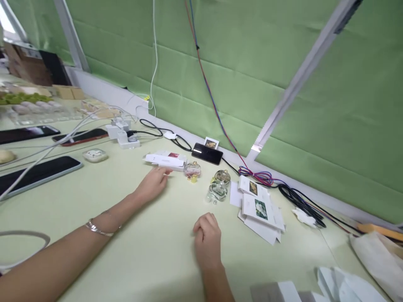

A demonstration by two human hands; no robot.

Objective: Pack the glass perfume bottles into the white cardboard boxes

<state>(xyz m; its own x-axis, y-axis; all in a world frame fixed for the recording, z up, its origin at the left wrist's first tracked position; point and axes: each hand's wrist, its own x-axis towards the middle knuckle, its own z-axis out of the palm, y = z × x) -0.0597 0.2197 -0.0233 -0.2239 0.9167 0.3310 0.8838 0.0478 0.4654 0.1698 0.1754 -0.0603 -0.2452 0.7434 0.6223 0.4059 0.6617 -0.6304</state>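
Observation:
My left hand (153, 183) reaches across the table with its fingers stretched out at the near edge of a flat white carton (165, 161); whether they touch it is hard to tell. Just right of it stands a round glass bottle (192, 169) with pinkish contents, small yellow pieces (194, 178) in front. My right hand (208, 237) rests on the table, fingers curled in, with nothing seen in it. Beyond it are a clear glass bottle (218, 191) and a brownish one (223, 176). Flattened white cartons (260, 209) with flower pictures lie to its right.
A black phone (207, 153) lies by the wall, and more phones (40, 170) lie at left among white cables and a power strip (128, 140). Coiled black cable (297, 199) runs along the right wall edge. Crumpled pale wrapping (346, 285) is at bottom right.

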